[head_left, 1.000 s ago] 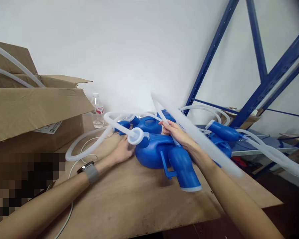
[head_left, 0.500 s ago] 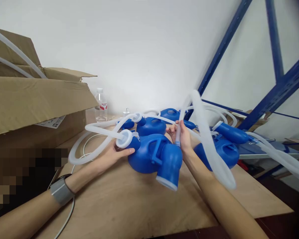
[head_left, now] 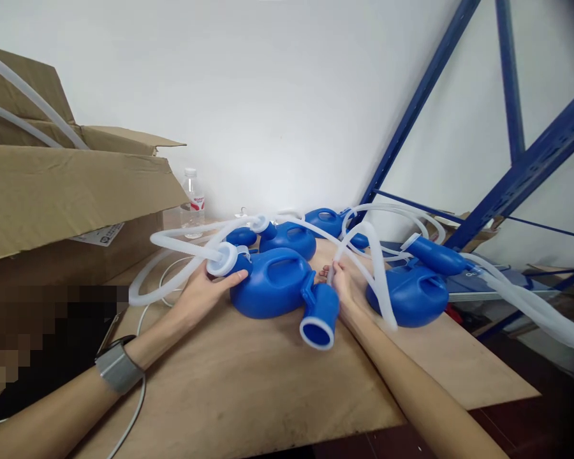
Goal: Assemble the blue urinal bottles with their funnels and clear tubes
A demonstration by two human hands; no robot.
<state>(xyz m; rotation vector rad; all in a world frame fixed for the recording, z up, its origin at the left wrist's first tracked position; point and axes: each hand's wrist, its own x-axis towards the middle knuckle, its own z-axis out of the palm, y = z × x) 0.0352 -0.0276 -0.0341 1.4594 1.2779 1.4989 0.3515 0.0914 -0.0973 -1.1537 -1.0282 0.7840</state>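
A blue plastic bottle (head_left: pixel 268 299) with a moulded handle lies on the wooden table in front of me. My left hand (head_left: pixel 210 280) is wrapped round its neck, just below the white cap (head_left: pixel 221 258), from which a translucent hose loops to the left. At the bottle's right end is a blue funnel-like cup (head_left: pixel 323 312), its white-rimmed mouth facing me. My right hand (head_left: pixel 337 280) grips a white hose (head_left: pixel 375 255) just behind the cup. Another blue bottle (head_left: pixel 406 296) stands to the right of my right forearm.
An open cardboard box (head_left: pixel 76 185) with hoses sticking out fills the left. Behind are more blue bottles (head_left: pixel 287 241) and a clear water bottle (head_left: pixel 192 204). A blue metal rack (head_left: pixel 507 185) rises at the right, and a white cable (head_left: pixel 136 408) crosses the table.
The blue cup has tipped so that its opening now faces me. My right hand and its hose have moved lower and slightly left. The front bottle has shifted left, its handle now uncovered.
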